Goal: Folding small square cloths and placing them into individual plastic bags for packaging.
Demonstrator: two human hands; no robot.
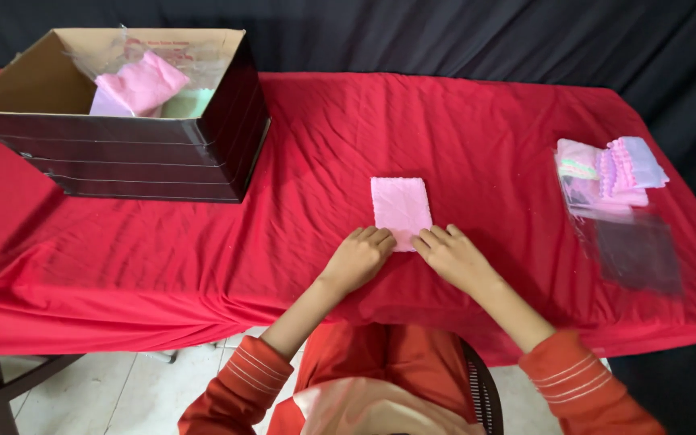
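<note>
Pink cloth (400,211), folded, flat on the red-covered desk (477,137): long axis running 12 to 6 o'clock, lying at 12 o'clock from both hands. Left hand (358,259) and right hand (453,256), fingers together and flat, press its near corners, equally close. Near edge is partly hidden under fingertips. Cardboard box (134,161) at 10 o'clock; its contents are indistinct.

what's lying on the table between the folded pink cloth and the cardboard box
Nothing: in the head view, only bare red tablecloth lies between the pink cloth and the box.
</note>
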